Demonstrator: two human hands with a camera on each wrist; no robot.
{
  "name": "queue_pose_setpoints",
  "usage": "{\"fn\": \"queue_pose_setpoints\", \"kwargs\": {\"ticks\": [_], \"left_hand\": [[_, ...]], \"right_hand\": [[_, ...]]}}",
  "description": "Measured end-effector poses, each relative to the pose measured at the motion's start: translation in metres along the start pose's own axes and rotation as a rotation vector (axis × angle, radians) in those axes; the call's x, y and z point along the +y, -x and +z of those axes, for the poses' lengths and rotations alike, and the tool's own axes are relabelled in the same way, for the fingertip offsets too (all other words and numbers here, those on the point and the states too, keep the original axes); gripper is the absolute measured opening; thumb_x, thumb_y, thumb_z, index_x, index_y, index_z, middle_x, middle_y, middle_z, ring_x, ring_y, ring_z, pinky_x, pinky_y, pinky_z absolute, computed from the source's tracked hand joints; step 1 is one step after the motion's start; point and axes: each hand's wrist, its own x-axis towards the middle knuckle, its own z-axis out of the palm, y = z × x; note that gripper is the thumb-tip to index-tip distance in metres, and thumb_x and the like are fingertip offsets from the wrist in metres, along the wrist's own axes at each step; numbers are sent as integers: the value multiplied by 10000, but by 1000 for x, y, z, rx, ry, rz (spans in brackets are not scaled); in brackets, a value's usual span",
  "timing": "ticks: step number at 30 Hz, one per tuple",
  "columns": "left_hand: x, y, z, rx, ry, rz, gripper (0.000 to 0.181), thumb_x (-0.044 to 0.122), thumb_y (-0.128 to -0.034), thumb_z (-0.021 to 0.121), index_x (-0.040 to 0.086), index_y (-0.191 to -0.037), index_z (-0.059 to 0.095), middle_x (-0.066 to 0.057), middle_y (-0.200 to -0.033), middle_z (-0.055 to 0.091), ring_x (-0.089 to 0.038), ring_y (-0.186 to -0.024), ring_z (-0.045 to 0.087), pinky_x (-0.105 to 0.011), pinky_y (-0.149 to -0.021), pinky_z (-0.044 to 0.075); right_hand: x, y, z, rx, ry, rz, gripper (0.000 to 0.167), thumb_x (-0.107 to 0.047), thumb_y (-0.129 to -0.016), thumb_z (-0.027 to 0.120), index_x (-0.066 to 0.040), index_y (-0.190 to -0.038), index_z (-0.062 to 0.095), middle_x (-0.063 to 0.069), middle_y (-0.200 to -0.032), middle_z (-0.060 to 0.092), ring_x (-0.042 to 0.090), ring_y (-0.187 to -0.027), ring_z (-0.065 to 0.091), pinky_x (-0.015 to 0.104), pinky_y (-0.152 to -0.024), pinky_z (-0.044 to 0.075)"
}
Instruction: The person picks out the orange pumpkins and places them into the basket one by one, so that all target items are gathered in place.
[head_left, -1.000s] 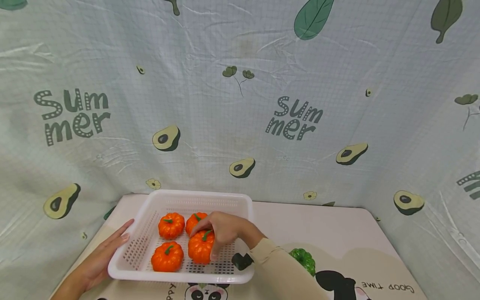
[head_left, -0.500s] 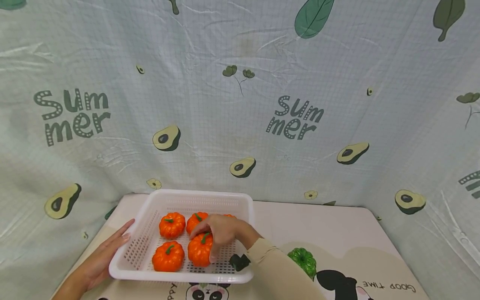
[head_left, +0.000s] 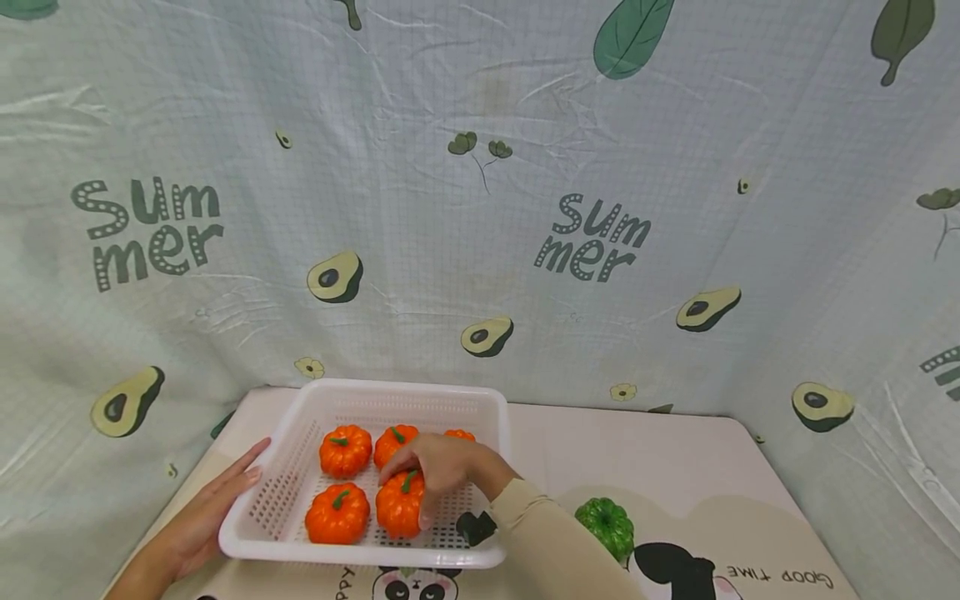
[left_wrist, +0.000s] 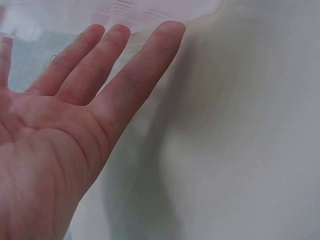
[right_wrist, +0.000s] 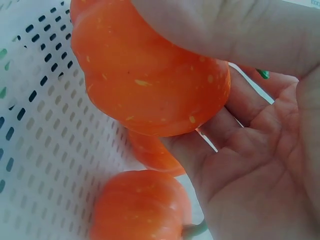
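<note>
My right hand (head_left: 444, 468) grips a small orange pumpkin (head_left: 397, 510) with a green stem, inside a white perforated plastic basket (head_left: 363, 556). In the right wrist view the thumb lies over this pumpkin (right_wrist: 150, 75) and fingers curl round its other side. Other orange pumpkins sit in the basket: one at the back left (head_left: 345, 452), one at the front left (head_left: 337, 515), and others partly covered by the hand. Against the basket's left wall my left hand (head_left: 201, 521) rests with extended fingers; in the left wrist view its fingertips meet the white plastic.
A green pumpkin-shaped vegetable (head_left: 606, 527) lies on the table right of the basket, partly behind the right sleeve (head_left: 558, 537). A black device (head_left: 476, 528) shows at the right wrist. A printed curtain (head_left: 420, 208) hangs behind the table (head_left: 660, 450).
My right hand has shifted slightly toward the basket's near side with the pumpkin. Another pumpkin at the back right has come into view behind it. The left hand stays put.
</note>
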Motion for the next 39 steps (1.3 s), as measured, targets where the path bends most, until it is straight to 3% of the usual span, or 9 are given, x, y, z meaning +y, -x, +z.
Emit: {"fn": "queue_pose_setpoints", "kwargs": {"ticks": [15,26,34,39], "left_hand": [[0,2,1,-2,-4,5,744,493,-1109,396,340,-1670,-67,-188,-1766,-25,-422,-1452,408,-579,-1041,561],[-1,2,1,1,-3,6,742,501,-1106,401,360,-1668,-63,-177,-1768,-36,-460,-1482,363,-582,-1041,559],[-2,1,0,-18,-20,8,721,495,-1122,339,300,-1671,-86,-216,-1756,-3,-244,-1374,470,-527,-1068,559],[-1,0,0,-16,-20,4,727,499,-1121,340,296,-1670,-91,-221,-1755,-5,-251,-1365,481,-525,-1062,564]], "right_hand": [[4,-2,3,-11,31,7,669,11,-631,969,-207,-1228,758,-130,-1245,745,-58,-1093,593,185,-1076,486],[7,-4,5,-18,5,24,675,69,-604,956,-195,-1197,772,-163,-1220,747,-63,-1101,567,247,-1137,467],[11,-5,5,-30,18,-12,726,76,-570,962,-178,-1221,767,-134,-1229,755,-78,-1090,571,167,-1061,462],[11,-5,5,-25,24,-4,723,75,-570,959,-185,-1217,768,-148,-1224,750,-74,-1093,566,178,-1064,464]]}}
